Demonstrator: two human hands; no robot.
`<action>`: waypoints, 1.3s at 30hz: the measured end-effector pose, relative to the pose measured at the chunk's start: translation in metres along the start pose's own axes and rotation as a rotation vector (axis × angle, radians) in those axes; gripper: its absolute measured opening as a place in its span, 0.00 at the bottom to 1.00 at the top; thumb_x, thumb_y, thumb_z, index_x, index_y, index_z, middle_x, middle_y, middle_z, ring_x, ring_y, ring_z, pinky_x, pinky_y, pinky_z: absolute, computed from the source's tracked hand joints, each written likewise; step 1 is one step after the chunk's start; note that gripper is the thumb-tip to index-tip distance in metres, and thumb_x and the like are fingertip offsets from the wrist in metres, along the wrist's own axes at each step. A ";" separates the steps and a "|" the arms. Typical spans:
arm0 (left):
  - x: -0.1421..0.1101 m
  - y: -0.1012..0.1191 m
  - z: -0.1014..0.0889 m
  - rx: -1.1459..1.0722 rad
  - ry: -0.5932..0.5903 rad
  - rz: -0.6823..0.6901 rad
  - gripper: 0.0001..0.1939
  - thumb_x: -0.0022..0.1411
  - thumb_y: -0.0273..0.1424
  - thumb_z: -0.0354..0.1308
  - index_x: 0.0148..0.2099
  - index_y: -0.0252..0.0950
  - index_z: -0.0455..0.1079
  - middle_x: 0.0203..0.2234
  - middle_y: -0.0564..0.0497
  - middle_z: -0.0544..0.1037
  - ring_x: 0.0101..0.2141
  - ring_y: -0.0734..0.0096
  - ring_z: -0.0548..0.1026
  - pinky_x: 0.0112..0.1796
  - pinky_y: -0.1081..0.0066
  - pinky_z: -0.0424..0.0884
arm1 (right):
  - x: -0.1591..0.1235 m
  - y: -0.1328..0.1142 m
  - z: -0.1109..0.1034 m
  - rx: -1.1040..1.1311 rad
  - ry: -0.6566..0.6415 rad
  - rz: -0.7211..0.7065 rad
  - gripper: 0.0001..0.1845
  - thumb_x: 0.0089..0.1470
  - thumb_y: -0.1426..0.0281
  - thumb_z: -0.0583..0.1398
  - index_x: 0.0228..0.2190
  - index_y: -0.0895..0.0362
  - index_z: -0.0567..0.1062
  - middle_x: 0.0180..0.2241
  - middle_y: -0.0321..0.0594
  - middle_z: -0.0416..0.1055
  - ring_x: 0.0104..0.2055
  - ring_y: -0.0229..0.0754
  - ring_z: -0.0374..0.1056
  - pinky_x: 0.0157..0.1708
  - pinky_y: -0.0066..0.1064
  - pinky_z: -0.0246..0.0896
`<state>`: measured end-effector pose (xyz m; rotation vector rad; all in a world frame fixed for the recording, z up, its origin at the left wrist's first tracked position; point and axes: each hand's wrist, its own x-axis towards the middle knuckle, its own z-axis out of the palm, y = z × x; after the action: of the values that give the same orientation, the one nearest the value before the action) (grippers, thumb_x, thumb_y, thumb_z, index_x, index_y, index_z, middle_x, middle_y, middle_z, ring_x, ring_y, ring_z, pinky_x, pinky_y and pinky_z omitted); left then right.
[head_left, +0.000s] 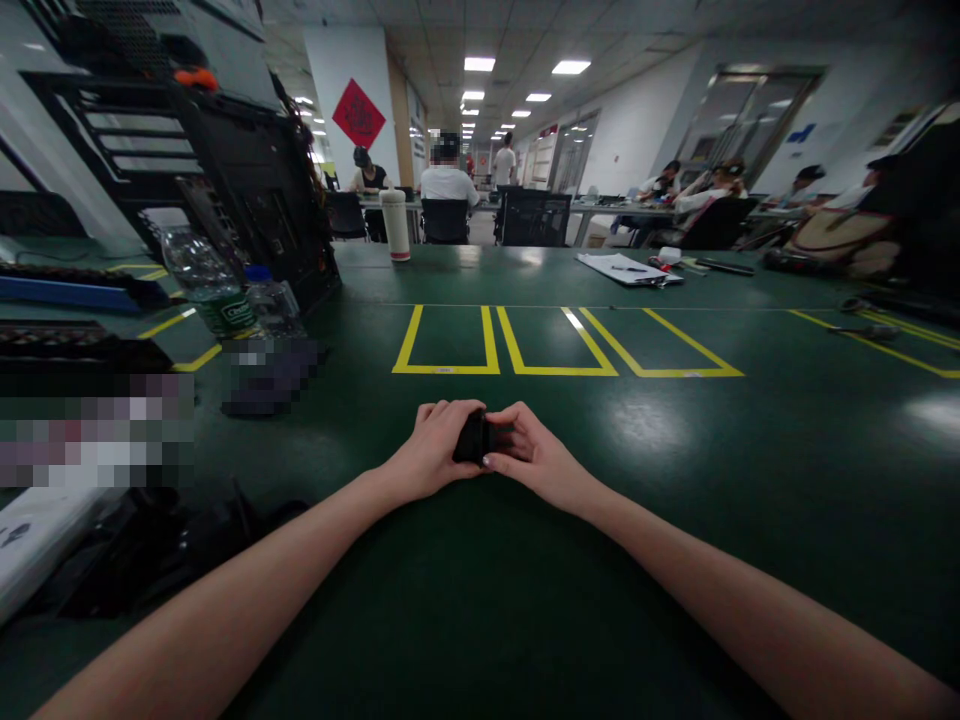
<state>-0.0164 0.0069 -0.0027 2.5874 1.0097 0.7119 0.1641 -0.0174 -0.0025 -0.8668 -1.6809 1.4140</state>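
Note:
Between my two hands, close over the dark green table, is a small black block-like object whose kind I cannot make out. My left hand wraps round its left side, fingers over the top and thumb along the near edge. From the right, my right hand pinches its edge with thumb and fingertips. Part of the object is hidden behind the fingers. Beyond the hands, yellow tape outlines mark the tabletop.
A clear plastic bottle and a blue-capped bottle stand left, by a black metal frame. A white tumbler and a clipboard are at the back. Black gear lies near my left forearm. Several people sit farther off.

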 end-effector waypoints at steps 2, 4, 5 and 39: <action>0.000 0.000 0.001 -0.001 0.004 -0.002 0.29 0.50 0.36 0.59 0.52 0.39 0.50 0.45 0.47 0.64 0.44 0.60 0.64 0.45 0.60 0.55 | -0.001 0.000 0.000 0.009 0.005 -0.004 0.13 0.49 0.71 0.57 0.38 0.53 0.61 0.40 0.37 0.61 0.44 0.40 0.63 0.41 0.36 0.63; 0.000 0.000 0.001 -0.003 0.005 -0.012 0.30 0.49 0.37 0.60 0.52 0.40 0.51 0.45 0.47 0.64 0.44 0.60 0.64 0.45 0.60 0.55 | 0.000 0.001 0.001 0.016 0.022 -0.001 0.10 0.50 0.70 0.55 0.36 0.53 0.61 0.38 0.36 0.61 0.41 0.39 0.65 0.38 0.35 0.65; 0.000 0.000 0.000 -0.003 0.002 -0.018 0.30 0.49 0.37 0.60 0.52 0.40 0.51 0.45 0.47 0.64 0.44 0.60 0.64 0.45 0.60 0.55 | 0.000 0.002 0.001 0.013 0.027 0.003 0.10 0.50 0.70 0.55 0.36 0.53 0.61 0.38 0.36 0.62 0.40 0.39 0.65 0.37 0.35 0.65; 0.000 0.010 -0.011 -0.053 -0.034 -0.028 0.29 0.51 0.36 0.59 0.52 0.40 0.52 0.44 0.47 0.65 0.43 0.61 0.64 0.45 0.60 0.56 | 0.001 0.004 0.002 -0.025 0.061 0.010 0.09 0.51 0.67 0.55 0.37 0.52 0.62 0.37 0.37 0.63 0.41 0.40 0.65 0.38 0.35 0.65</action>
<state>-0.0165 0.0000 0.0108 2.5266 1.0008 0.6768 0.1618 -0.0168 -0.0067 -0.9243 -1.6543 1.3624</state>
